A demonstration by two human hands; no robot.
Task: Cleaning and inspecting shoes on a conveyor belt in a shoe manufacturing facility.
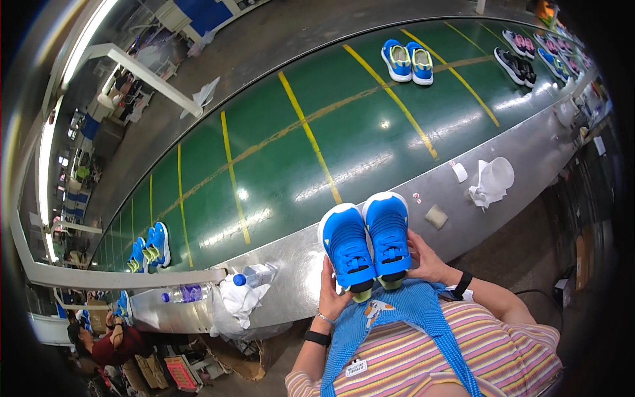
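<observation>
Side by side, a pair of blue sneakers with white soles is held up at the near metal edge, toes pointing away from me. My left hand [332, 291] grips the left sneaker [346, 246] along its outer side near the heel. On the other side, my right hand [423, 259] holds the right sneaker [387, 233] by its outer side. The two shoes touch each other, and their dark collars with yellow-green heel linings face me. Fingers under the soles are hidden.
Beyond the metal ledge [297, 255] runs a green conveyor belt [264, 169] with yellow lines. Another blue pair [409, 63] stands on it, with more shoes [516, 66] far right. The ledge holds a beige block [436, 216], a white cup [497, 173] and plastic bottles [187, 293]. A co-worker [109, 341] is at left.
</observation>
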